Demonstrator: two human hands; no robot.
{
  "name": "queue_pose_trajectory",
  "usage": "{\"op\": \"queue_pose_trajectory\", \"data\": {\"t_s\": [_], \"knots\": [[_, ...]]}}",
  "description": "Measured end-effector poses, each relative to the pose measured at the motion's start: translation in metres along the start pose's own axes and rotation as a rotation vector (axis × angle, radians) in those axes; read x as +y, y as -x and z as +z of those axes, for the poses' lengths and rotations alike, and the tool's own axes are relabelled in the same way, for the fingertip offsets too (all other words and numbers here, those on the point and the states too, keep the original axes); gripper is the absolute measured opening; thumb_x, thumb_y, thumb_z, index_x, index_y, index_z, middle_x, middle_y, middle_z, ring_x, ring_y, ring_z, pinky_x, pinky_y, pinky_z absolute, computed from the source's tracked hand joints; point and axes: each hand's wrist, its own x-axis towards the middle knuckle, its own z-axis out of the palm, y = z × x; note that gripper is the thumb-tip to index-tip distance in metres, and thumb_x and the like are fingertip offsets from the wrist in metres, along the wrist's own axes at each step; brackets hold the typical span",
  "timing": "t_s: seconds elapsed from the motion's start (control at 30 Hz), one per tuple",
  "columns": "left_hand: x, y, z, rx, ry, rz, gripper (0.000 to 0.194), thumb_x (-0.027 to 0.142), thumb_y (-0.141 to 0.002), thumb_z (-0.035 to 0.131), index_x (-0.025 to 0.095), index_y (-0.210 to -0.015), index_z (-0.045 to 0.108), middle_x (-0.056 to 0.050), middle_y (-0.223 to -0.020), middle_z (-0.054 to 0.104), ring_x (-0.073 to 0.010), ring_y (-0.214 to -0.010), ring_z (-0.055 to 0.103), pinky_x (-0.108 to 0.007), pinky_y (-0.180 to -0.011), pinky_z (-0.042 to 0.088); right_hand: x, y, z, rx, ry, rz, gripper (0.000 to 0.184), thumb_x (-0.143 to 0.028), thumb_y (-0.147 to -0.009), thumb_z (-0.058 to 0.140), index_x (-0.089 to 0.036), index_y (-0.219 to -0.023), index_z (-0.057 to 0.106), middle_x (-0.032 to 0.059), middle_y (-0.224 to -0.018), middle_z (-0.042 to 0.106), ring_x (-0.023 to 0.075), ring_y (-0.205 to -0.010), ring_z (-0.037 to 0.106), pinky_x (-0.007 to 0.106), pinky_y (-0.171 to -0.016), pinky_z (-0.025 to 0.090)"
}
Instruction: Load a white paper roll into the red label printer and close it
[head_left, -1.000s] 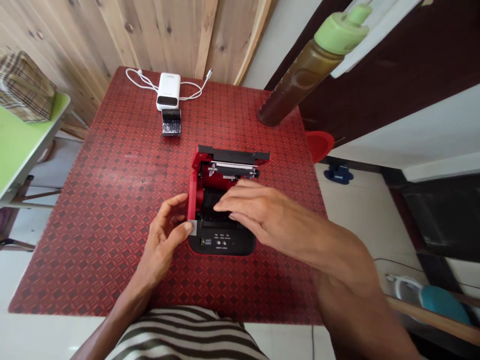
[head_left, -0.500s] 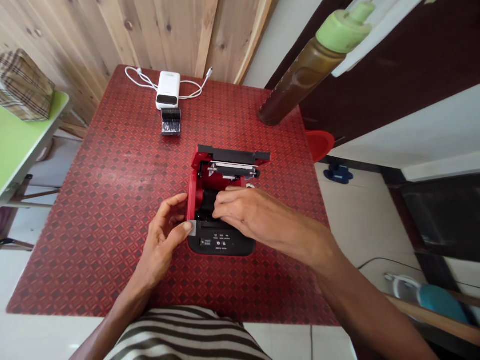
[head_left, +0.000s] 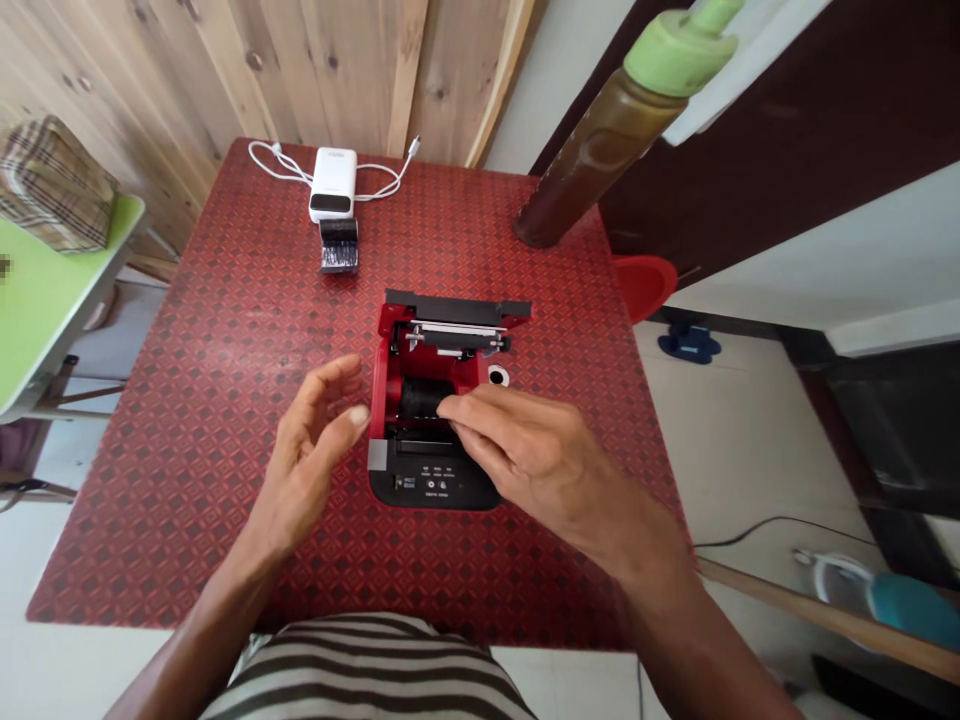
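A red and black label printer (head_left: 435, 490) sits on the table with its lid (head_left: 459, 308) raised at the back. Inside its red bay lies a black roll (head_left: 421, 396). My right hand (head_left: 525, 435) reaches in from the right, thumb and forefinger pinched at the roll's near right edge. The fingertips cover the spot they grip. Just off the printer's left side, my left hand (head_left: 315, 440) is apart from it, thumb and fingers spread with nothing between them.
A white-ended roll (head_left: 498, 376) shows right of the printer. Behind stand a white power bank (head_left: 333, 180) with a white cable (head_left: 386, 185) and a small black roll (head_left: 340, 245). A tall brown bottle (head_left: 600, 150) with a green cap stands at the back right of the red patterned table (head_left: 225, 400).
My left hand has let go of the printer's left edge and moved slightly left. My right hand has drawn up and back, so more of the black roll shows.
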Motion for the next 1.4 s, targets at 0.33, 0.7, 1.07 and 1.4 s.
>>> {"op": "queue_pose_trajectory", "data": {"t_s": [0.33,0.7,1.07,1.4], "knots": [[0.038,-0.056,0.029,-0.031,-0.018,0.265,0.035,0.057,-0.112,0.066,0.032,-0.130,0.081,-0.006,-0.135,0.078,-0.0318,-0.138,0.067,-0.046,-0.117,0.052,-0.027,0.021,0.006,0.168,0.209,-0.049,0.029,0.000,-0.110,0.058,-0.017,-0.115,0.080,0.0071,-0.097,0.081,0.0192,-0.082,0.071,0.034,-0.076,0.063],[0.020,-0.013,0.021,0.012,0.004,0.012,0.055,0.040,-0.090,0.092,0.029,-0.139,0.069,-0.011,-0.156,0.067,-0.0352,-0.149,0.063,-0.053,-0.125,0.051,-0.036,0.034,0.014,0.263,0.257,-0.048,0.021,-0.001,-0.110,0.060,-0.012,-0.113,0.077,0.0085,-0.092,0.081,0.0185,-0.076,0.068,0.034,-0.069,0.061],[0.005,-0.004,0.019,-0.100,0.152,-0.156,0.062,0.041,-0.096,0.087,0.027,-0.152,0.065,-0.011,-0.165,0.066,-0.0349,-0.159,0.057,-0.053,-0.133,0.045,-0.033,0.034,0.018,0.300,0.240,0.090,0.033,-0.013,-0.108,0.074,-0.021,-0.140,0.069,0.0076,-0.116,0.089,0.0282,-0.113,0.081,0.044,-0.097,0.060],[0.003,-0.002,0.021,-0.073,0.108,-0.134,0.062,0.043,-0.097,0.085,0.030,-0.154,0.066,-0.010,-0.164,0.068,-0.0340,-0.151,0.064,-0.049,-0.125,0.053,-0.039,0.036,0.022,0.261,0.231,0.150,0.025,-0.019,-0.113,0.069,-0.016,-0.139,0.068,0.0113,-0.117,0.090,0.0273,-0.115,0.083,0.043,-0.100,0.057]]}}
